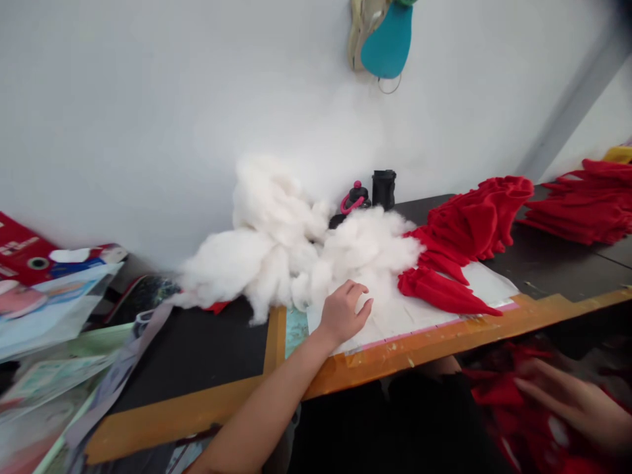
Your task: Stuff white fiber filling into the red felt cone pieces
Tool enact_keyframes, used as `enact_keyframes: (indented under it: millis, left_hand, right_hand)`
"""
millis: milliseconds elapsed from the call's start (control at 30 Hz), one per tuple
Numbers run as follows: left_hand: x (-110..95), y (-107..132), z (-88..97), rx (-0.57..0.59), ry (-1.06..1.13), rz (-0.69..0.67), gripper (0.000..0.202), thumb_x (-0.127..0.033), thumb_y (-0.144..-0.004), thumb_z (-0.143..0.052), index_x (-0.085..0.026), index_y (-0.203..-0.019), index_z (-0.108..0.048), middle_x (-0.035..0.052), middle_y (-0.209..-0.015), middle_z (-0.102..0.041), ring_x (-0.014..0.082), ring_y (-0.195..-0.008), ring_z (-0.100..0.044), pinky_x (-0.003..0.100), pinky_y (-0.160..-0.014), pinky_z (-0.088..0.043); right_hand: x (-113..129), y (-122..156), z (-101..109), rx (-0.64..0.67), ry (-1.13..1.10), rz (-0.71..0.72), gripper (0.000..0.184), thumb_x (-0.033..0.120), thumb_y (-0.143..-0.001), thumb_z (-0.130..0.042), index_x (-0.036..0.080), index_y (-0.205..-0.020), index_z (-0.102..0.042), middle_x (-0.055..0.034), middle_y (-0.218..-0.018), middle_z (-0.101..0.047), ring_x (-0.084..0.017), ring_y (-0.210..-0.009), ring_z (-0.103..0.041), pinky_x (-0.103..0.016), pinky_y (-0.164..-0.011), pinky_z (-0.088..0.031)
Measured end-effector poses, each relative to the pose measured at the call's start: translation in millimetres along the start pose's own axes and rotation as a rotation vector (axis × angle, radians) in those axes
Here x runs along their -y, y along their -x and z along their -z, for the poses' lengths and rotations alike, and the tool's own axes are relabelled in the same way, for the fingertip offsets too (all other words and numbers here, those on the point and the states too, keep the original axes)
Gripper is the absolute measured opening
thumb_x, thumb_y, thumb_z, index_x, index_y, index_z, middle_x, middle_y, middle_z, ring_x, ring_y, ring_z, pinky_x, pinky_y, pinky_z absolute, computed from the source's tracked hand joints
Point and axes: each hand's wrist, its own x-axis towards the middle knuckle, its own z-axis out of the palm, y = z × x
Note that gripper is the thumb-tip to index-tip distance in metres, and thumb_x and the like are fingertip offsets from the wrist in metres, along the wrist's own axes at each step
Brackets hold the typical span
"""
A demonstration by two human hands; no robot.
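My left hand [343, 314] rests at the edge of a big heap of white polyester stuffing [296, 250], its curled fingertips touching the fluff. Under the hand lies a white sheet [419, 309] on the table, with red fabric pieces [444, 289], pointed like long cones, lying across it. My right hand [567, 408] is blurred, low at the bottom right, over a pile of red fabric [498, 388] below the table edge. Whether it grips that fabric is hidden by the blur.
A black table [187, 349] with orange-taped edges runs along a white wall. Two dark bottles stand behind the stuffing. More stacked red fabric [582, 204] lies at the right. Printed plastic packets [49, 316] are heaped at the left, and a teal object [388, 43] hangs on the wall.
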Motion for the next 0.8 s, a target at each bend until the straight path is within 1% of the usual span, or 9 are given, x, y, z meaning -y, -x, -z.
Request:
enact_keyframes:
  millis: [67,133,233,333,433,500,633,733,800]
  left_hand:
    - [1,0,0.6,0.014,0.003,0.004,0.011,-0.026,-0.086,-0.058,-0.021,-0.096,-0.059,0.0046,-0.092,-0.063,0.0187,-0.082,-0.064,0.030,-0.069,-0.052]
    - [2,0,2.3,0.023,0.009,0.015,0.010,-0.025,-0.087,-0.057,-0.020,-0.095,-0.059,0.0043,-0.091,-0.063,0.0180,-0.081,-0.064,0.029,-0.068,-0.052]
    - [6,-1,5.1,0.017,0.014,0.029,0.008,-0.024,-0.087,-0.056,-0.020,-0.093,-0.060,0.0040,-0.091,-0.063,0.0169,-0.079,-0.063,0.028,-0.067,-0.052]
    - [8,-1,6.3,-0.010,0.024,0.024,0.007,-0.023,-0.088,-0.055,-0.020,-0.091,-0.060,0.0041,-0.090,-0.063,0.0164,-0.078,-0.063,0.027,-0.065,-0.052]
    - [6,-2,6.9,-0.042,0.049,0.015,0.009,-0.024,-0.088,-0.055,-0.019,-0.094,-0.060,0.0050,-0.091,-0.062,0.0164,-0.078,-0.062,0.027,-0.064,-0.052]
    - [4,-3,9.0,-0.079,0.097,0.025,0.015,-0.026,-0.089,-0.054,-0.019,-0.101,-0.060,0.0060,-0.096,-0.061,0.0152,-0.077,-0.061,0.027,-0.064,-0.053]
    - [1,-7,18.9,-0.219,0.278,0.101,0.033,-0.028,-0.091,-0.053,-0.020,-0.123,-0.051,0.0100,-0.116,-0.056,0.0133,-0.081,-0.059,0.023,-0.062,-0.054]
    - [4,-11,26.4,-0.289,0.415,0.188,0.043,-0.030,-0.092,-0.052,-0.023,-0.133,-0.043,0.0127,-0.131,-0.049,0.0138,-0.086,-0.059,0.020,-0.057,-0.052]
    - [8,-13,28.7,-0.274,0.477,0.229,0.037,-0.030,-0.090,-0.054,-0.022,-0.126,-0.050,0.0102,-0.121,-0.057,0.0143,-0.085,-0.060,0.019,-0.056,-0.050]
  right_hand:
    - [11,-22,-19,0.171,0.119,0.017,0.016,0.048,-0.066,-0.070,0.034,-0.073,-0.068,-0.0089,-0.067,-0.069,-0.023,-0.052,-0.063,-0.036,-0.050,-0.048]
    - [28,-45,-45,0.110,0.195,0.074,0.018,0.048,-0.078,-0.061,0.031,-0.083,-0.066,-0.0093,-0.077,-0.069,-0.024,-0.060,-0.064,-0.037,-0.056,-0.050]
    - [57,-72,-85,0.085,0.363,0.205,0.035,0.049,-0.078,-0.062,0.026,-0.105,-0.064,-0.0115,-0.105,-0.066,-0.025,-0.070,-0.064,-0.038,-0.060,-0.050]
    - [77,-88,-113,0.042,0.508,0.256,0.023,0.039,-0.083,-0.057,0.025,-0.100,-0.066,-0.0088,-0.104,-0.068,-0.023,-0.069,-0.063,-0.034,-0.055,-0.044]
    - [96,-100,-124,-0.116,0.342,0.261,0.020,0.035,-0.086,-0.055,0.021,-0.094,-0.067,-0.0081,-0.093,-0.069,-0.020,-0.063,-0.060,-0.034,-0.058,-0.045]
    - [114,-107,-129,-0.109,0.077,0.253,0.021,0.038,-0.084,-0.060,0.020,-0.093,-0.067,-0.0070,-0.086,-0.069,-0.018,-0.062,-0.059,-0.033,-0.061,-0.047]
    - [158,-121,-143,0.314,-0.414,0.238,0.019,0.037,-0.081,-0.065,0.020,-0.087,-0.068,-0.0046,-0.081,-0.067,-0.019,-0.072,-0.062,-0.030,-0.065,-0.049]
    - [183,-132,-161,0.634,-0.568,0.241,0.020,0.037,-0.080,-0.066,0.017,-0.084,-0.069,-0.0037,-0.076,-0.065,-0.017,-0.066,-0.059,-0.028,-0.061,-0.049]
    - [196,-140,-175,0.729,-0.610,0.228,0.022,0.038,-0.079,-0.067,0.017,-0.082,-0.068,-0.0029,-0.072,-0.064,-0.016,-0.063,-0.058,-0.027,-0.057,-0.048]
